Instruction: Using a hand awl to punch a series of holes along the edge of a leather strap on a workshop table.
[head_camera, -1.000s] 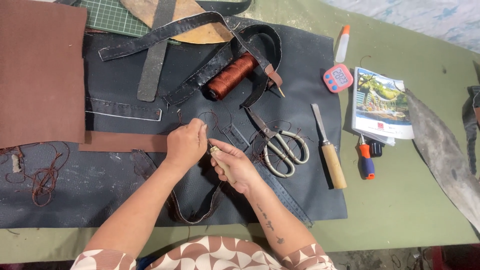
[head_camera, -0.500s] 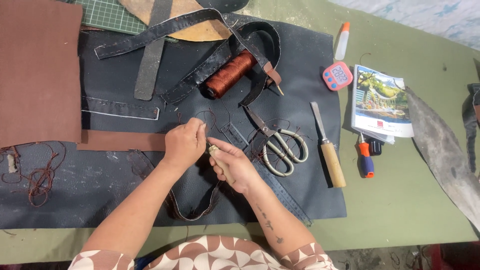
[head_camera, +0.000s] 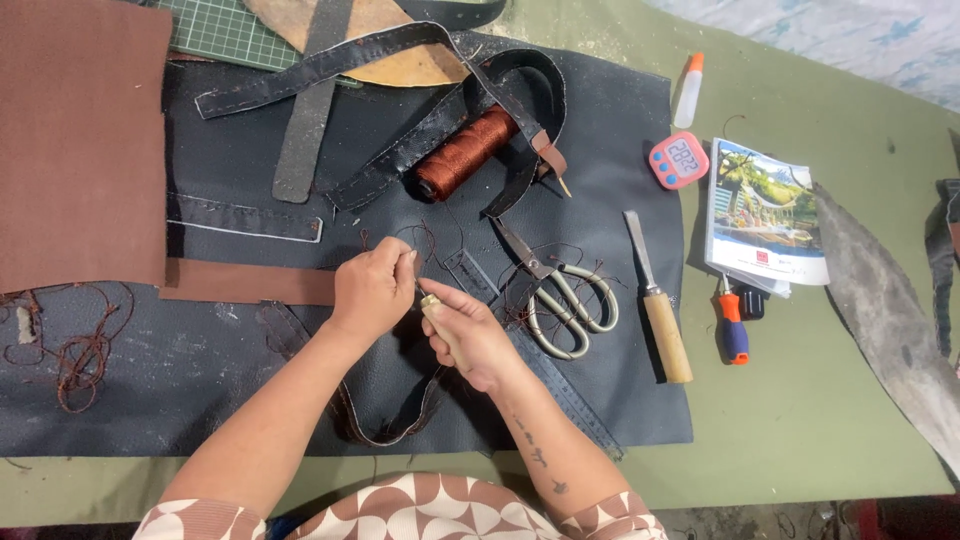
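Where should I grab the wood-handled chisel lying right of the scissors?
Grip the chisel by its rounded wooden handle, the near end. Come from the right, where green table lies bare; the scissors crowd its left, and the metal blade points away from you.

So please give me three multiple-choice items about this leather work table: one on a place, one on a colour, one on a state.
1. Where do the scissors lie?
A. right of both hands, on the dark leather sheet
B. on the booklet
C. on the brown leather piece

2. What colour is the thread spool?
A. white
B. reddish brown
C. green

3. What does the right hand hold?
A. nothing
B. the chisel
C. a pale-handled tool

Answers:
1 A: they rest on the dark sheet, beside the wooden-handled chisel.
2 B: its wound thread is rust coloured.
3 C: the fingers close around the handle, while the left hand pinches at its tip.
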